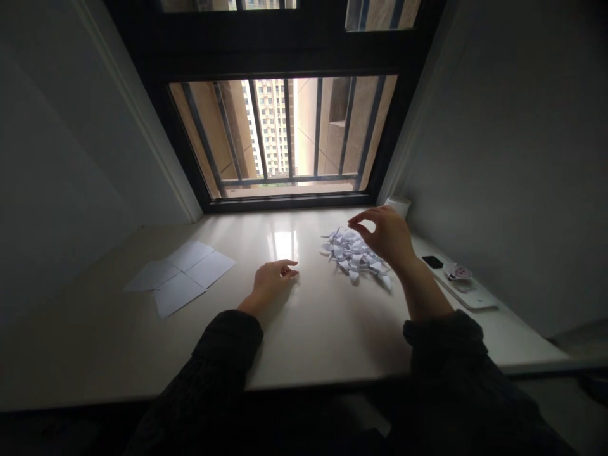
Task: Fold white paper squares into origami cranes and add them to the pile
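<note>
A pile of small folded white papers (354, 253) with pointed tips, which look like paper cranes, lies on the white sill right of centre. Just above its far side is my right hand (387, 235), thumb and fingertips pinched together. Whether anything sits in that pinch is too small to make out. My left hand (270, 282) rests low over the sill to the left of the pile, holding nothing, with a gap between thumb and fingers. Flat white paper sheets (190, 266) lie farther left, edges close together or overlapping, untouched by either hand.
A white phone (475, 297) with a round decorated grip (458, 272) lies by the right wall (503, 158). Behind my right hand stands a white roll-like object (399, 206), partly hidden. A dark-framed window (285, 202) with bars closes off the back of the sill (313, 342).
</note>
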A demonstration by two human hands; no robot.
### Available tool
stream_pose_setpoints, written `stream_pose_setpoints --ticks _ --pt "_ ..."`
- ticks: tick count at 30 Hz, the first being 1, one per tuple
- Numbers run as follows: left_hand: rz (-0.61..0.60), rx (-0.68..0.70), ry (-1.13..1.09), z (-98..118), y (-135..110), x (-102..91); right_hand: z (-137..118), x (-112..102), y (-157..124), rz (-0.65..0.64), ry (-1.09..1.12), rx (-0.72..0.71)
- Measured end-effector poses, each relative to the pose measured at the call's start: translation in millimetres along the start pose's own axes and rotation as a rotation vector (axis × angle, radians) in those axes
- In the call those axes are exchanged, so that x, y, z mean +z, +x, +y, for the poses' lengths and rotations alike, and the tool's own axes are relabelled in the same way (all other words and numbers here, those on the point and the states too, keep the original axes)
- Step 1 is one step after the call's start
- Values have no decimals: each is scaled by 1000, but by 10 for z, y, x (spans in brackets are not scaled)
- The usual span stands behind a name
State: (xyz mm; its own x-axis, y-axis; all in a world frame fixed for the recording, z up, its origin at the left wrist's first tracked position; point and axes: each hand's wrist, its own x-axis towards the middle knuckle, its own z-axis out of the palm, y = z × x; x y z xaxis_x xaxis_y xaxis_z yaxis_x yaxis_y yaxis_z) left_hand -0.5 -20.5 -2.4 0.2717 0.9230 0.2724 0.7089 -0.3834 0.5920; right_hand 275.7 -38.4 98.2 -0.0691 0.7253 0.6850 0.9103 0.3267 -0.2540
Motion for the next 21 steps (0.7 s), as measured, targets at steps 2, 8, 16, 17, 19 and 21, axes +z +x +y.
stream_pose_setpoints --ticks 2,8,16,17,19,21 --pt "-4 -9 8 -2 -4 1 -295 137 -29 -43 33 -8" --pt "14 -47 79 -19 -20 -9 -824 866 -391 -290 21 -13" --pt "36 -121 208 -48 -6 -130 -825 1204 -690 -446 25 -61" --pt "44 -144 240 -81 7 -175 -822 1209 -702 -462 23 -77" --pt "90 -203 319 -189 34 -294 -818 1222 -718 -461 23 -88" --pt "158 -332 421 -351 50 -439 -812 1237 -729 -460 27 -85"
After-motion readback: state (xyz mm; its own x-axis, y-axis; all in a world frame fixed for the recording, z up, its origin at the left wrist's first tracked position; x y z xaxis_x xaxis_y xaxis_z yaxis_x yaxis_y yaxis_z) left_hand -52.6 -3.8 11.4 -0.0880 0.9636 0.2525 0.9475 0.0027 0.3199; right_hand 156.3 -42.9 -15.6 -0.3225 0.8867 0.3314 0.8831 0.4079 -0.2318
